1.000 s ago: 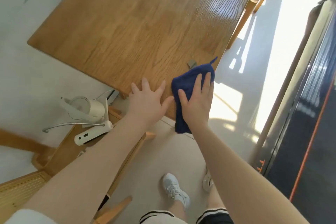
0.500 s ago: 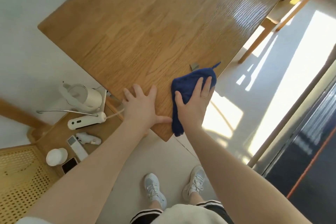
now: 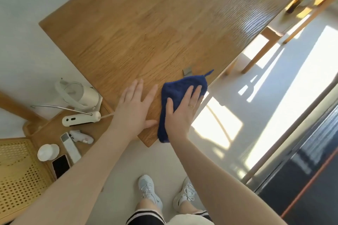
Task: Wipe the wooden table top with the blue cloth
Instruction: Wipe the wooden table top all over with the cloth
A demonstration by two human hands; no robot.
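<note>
Blue cloth (image 3: 180, 97): at table top's (image 3: 146, 33) near corner, under your flat right hand (image 3: 181, 113), tail seemingly overhanging the edge. Left hand (image 3: 134, 107): flat, empty, just beside. Unwiped wood lies ahead-left.

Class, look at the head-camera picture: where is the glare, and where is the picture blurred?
Head view: sun glare bleaches the floor right of the wooden table; the table's far right end looks smeared by motion blur; the blue cloth under the right hand stays fairly sharp.

Glossy wooden table top (image 3: 146, 33), plush cloth (image 3: 175, 93)
</note>
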